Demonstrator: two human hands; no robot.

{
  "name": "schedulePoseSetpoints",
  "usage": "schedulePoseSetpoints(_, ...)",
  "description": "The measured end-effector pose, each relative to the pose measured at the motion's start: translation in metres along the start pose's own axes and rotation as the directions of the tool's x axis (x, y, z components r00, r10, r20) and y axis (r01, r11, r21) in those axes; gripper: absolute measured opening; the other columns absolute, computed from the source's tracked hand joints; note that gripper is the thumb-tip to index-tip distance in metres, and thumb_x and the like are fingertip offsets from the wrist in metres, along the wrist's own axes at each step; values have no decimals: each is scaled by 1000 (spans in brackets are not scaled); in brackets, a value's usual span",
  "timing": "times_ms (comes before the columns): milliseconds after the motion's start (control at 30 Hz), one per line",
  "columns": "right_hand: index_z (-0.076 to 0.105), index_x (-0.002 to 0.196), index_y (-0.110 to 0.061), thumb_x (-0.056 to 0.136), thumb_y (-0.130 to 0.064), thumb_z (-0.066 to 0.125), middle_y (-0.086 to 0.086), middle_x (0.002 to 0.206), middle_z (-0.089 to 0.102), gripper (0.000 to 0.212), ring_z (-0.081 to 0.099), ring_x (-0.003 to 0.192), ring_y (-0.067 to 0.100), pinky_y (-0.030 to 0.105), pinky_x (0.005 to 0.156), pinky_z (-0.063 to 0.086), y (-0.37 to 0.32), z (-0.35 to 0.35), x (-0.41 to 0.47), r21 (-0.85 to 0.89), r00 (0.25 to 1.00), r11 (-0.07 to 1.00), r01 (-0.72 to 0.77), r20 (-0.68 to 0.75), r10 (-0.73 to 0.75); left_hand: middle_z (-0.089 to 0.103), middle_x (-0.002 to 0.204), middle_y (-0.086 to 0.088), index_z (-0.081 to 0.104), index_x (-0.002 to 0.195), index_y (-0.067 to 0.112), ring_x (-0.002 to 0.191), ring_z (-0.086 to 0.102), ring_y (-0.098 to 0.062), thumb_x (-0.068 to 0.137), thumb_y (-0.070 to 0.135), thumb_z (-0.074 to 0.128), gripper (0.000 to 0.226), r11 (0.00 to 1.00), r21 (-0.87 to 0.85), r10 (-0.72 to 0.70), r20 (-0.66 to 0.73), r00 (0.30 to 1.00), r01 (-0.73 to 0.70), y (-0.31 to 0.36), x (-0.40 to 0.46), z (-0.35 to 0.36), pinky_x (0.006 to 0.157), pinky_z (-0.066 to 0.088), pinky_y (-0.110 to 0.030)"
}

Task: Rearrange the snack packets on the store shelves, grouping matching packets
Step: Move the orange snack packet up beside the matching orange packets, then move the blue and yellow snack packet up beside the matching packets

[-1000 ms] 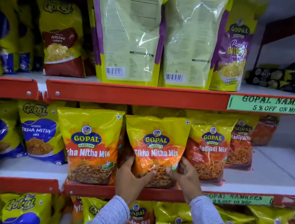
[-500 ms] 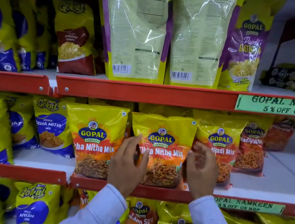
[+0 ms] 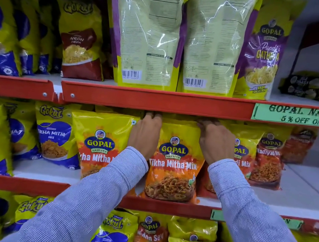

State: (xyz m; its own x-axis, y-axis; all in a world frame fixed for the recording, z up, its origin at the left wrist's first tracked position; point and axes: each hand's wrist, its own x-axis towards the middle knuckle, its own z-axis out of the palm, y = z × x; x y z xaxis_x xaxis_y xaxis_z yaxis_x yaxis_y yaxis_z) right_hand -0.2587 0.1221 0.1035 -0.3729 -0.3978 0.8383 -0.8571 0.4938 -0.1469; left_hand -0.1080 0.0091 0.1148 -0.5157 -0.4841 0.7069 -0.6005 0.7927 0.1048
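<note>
A yellow and orange Gopal Tikha Mitha Mix packet (image 3: 172, 170) stands upright at the front of the middle shelf (image 3: 304, 199). My left hand (image 3: 146, 134) grips its top left corner and my right hand (image 3: 215, 142) grips its top right corner, fingertips curled over the top edge just under the red rail. A matching Tikha Mitha Mix packet (image 3: 97, 143) stands directly to its left. To its right stand a Nadiyadi Mix packet (image 3: 245, 152), partly hidden by my right hand, and another one (image 3: 267, 163) behind it.
Blue and yellow Gokul packets (image 3: 55, 135) fill the middle shelf's left side. Two large pouches (image 3: 148, 36) face backwards on the top shelf beside a purple Papdi Gathiya pouch (image 3: 265, 53). Bare white shelf lies at the right. More packets (image 3: 149, 237) crowd the bottom shelf.
Both hands rose from the packet's bottom, past its middle, to its top corners. The camera moved closer to the shelf.
</note>
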Motion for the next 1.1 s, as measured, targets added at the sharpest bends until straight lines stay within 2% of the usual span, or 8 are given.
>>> schedulePoseSetpoints(100,74,104,-21,86,-12,65,21,87,76,22,71,71,44,42,59,55,-1,2,4,7,1000,1000,-26,-11,26,61,118,-28,58,118,0,98,66,-50,94,-6,41,30,1000,5,-14,20,1000,14,2,5,3,80,51,-54)
schedulePoseSetpoints(200,72,103,-16,88,-17,63,19,94,74,17,68,72,43,39,58,52,-3,8,-6,46,989,998,-46,-142,52,63,115,-28,61,114,2,71,68,-46,85,-9,54,32,998,-27,49,-112,992,-53,-1,-4,12,57,52,-47)
schedulePoseSetpoints(300,65,119,-8,91,-25,58,17,117,69,33,62,101,38,46,83,52,-1,19,-36,-1,967,999,52,-248,-51,66,125,-14,64,122,13,46,61,-29,80,-3,66,44,986,1,163,-256,953,-168,-9,-30,30,36,47,-33)
schedulePoseSetpoints(400,37,150,-15,96,-33,49,8,160,37,59,31,148,29,54,117,28,-3,31,-71,-1,989,990,139,-55,-139,66,133,-4,62,132,19,49,62,-18,87,10,65,46,963,18,265,-243,933,-268,-19,-71,55,35,47,-29)
schedulePoseSetpoints(467,21,156,-18,99,-36,44,3,167,16,65,8,155,26,60,122,14,-3,43,-88,-22,979,982,185,89,-183,68,131,-2,64,131,20,50,66,-16,87,16,69,45,955,29,296,-193,936,-296,-26,-90,72,35,46,-28)
schedulePoseSetpoints(633,13,157,-18,100,-38,40,4,168,8,66,-2,155,29,66,121,5,-3,51,-94,-48,972,990,136,199,-123,64,140,0,62,134,18,56,68,-17,78,9,67,57,958,43,286,-130,949,-283,-37,-98,88,38,49,-29)
schedulePoseSetpoints(867,28,154,-12,96,-32,47,11,164,20,65,13,153,35,61,123,8,-41,48,-164,73,967,969,235,79,-241,70,128,-9,67,129,14,107,58,-32,92,22,63,38,942,-22,319,-253,913,-335,-71,-161,79,85,53,-43)
schedulePoseSetpoints(1100,59,132,-8,88,-18,59,12,143,58,46,50,136,32,47,117,36,-80,94,-299,382,866,871,308,266,-423,70,126,-6,69,121,19,112,64,-33,86,35,63,39,972,-207,148,152,977,-115,-179,-307,118,90,49,-43)
